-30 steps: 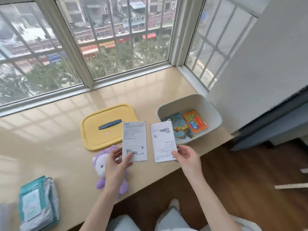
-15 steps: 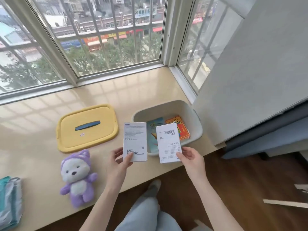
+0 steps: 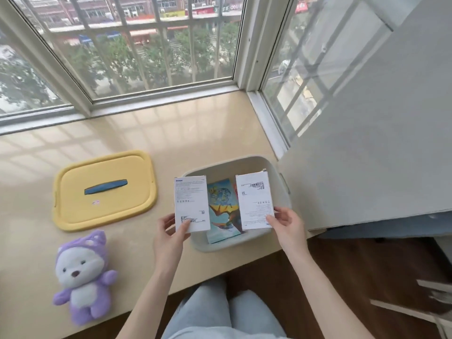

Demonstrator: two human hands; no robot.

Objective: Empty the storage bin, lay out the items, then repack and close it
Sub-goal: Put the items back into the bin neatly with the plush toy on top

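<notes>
We pinch the left box (image 3: 192, 204) in our left hand (image 3: 171, 232) over the bin (image 3: 220, 248)'s left rim, the right box (image 3: 254, 199) in our right hand (image 3: 287, 226) over its right half, long axes pointing away

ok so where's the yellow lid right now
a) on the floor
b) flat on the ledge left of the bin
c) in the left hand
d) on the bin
b: the yellow lid lies flat on the ledge, left of the open bin; the left hand holds only a white box.
</notes>
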